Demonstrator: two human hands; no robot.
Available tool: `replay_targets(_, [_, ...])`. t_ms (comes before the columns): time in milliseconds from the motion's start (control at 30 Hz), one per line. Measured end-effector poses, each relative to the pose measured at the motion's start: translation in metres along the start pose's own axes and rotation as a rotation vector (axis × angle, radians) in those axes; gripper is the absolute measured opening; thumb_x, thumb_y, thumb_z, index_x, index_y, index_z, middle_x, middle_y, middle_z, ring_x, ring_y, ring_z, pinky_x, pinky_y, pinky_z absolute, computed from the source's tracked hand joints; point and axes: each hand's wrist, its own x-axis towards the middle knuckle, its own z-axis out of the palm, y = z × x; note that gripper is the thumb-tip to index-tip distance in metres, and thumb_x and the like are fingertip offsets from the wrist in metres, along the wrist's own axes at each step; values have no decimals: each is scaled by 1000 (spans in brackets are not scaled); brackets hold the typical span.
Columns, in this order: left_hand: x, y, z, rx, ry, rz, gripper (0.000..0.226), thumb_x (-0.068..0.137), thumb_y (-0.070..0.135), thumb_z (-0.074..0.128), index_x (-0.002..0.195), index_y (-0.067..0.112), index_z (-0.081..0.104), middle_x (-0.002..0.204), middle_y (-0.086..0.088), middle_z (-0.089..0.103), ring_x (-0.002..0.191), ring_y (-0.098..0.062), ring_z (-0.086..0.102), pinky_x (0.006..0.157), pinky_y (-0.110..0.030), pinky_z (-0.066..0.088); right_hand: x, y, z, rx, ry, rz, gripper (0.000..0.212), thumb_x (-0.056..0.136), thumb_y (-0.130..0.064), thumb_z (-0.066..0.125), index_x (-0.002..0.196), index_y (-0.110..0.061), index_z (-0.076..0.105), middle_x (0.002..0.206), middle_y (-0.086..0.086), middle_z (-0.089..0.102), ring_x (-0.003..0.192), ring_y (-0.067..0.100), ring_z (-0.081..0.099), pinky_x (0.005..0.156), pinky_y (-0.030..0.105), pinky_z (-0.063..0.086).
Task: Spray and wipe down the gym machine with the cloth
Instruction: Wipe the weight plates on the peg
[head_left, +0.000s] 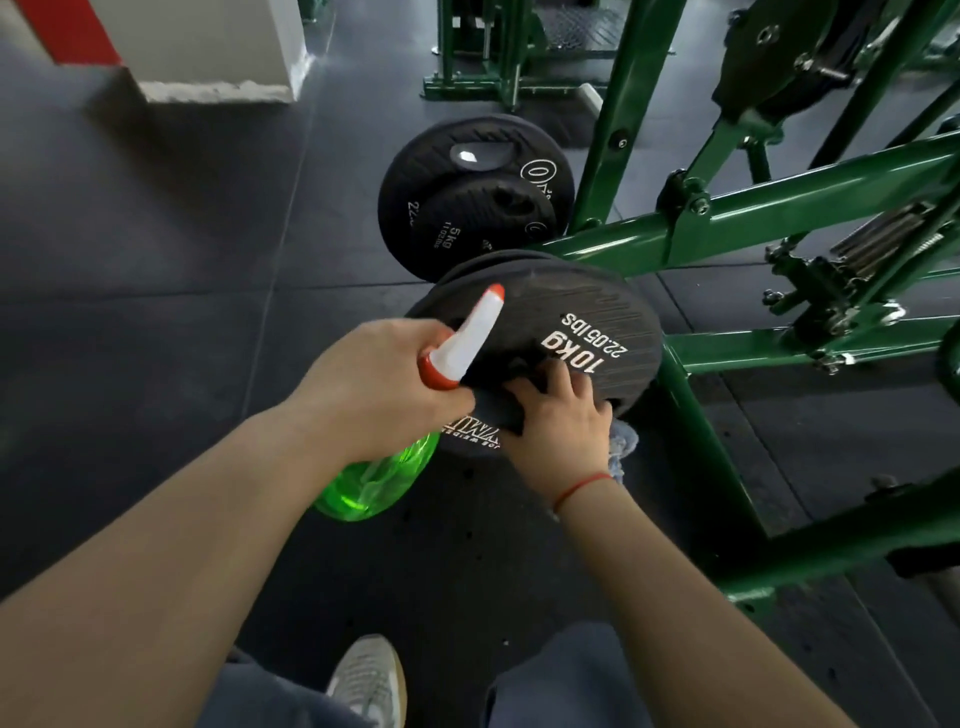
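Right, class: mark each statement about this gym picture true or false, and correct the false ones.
1. The left hand grips a green spray bottle. True.
2. The plate under the right hand is marked 5 kg. False: it reads 10KG.
3. The machine frame is red. False: it is green.
4. A red cord circles the right wrist. True.
5. More black plates sit beyond the near one. True.
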Motion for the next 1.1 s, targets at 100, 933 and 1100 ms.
replay_targets(100, [2, 11, 0, -50, 105, 31, 33, 66, 49, 63, 93, 31, 68, 83, 10, 65, 84, -15, 61, 79, -38, 50, 4, 6, -9, -30, -95, -67, 51, 81, -48, 64, 130, -41, 57, 137, 1, 41, 124, 31, 37, 95, 46, 40])
replay_targets(933, [14, 14, -2, -196, 111, -158, 41, 79, 32, 73, 115, 14, 67, 77, 6, 56, 68, -9, 50, 60, -26, 38, 0, -44, 13, -660, -366, -642, 39, 87, -47, 59, 120, -26, 68, 122, -3, 63, 121, 28, 40, 108, 49, 19])
replay_targets(1100, [20, 7, -3, -218, 81, -174, 61, 79, 37, 73, 136, 20, 60, 91, 6, 58, 75, -5, 52, 61, -24, 34, -16, -13, -1, -211, -76, -549, 37, 70, -44, 56, 95, -25, 75, 99, -5, 63, 106, 29, 49, 93, 44, 30])
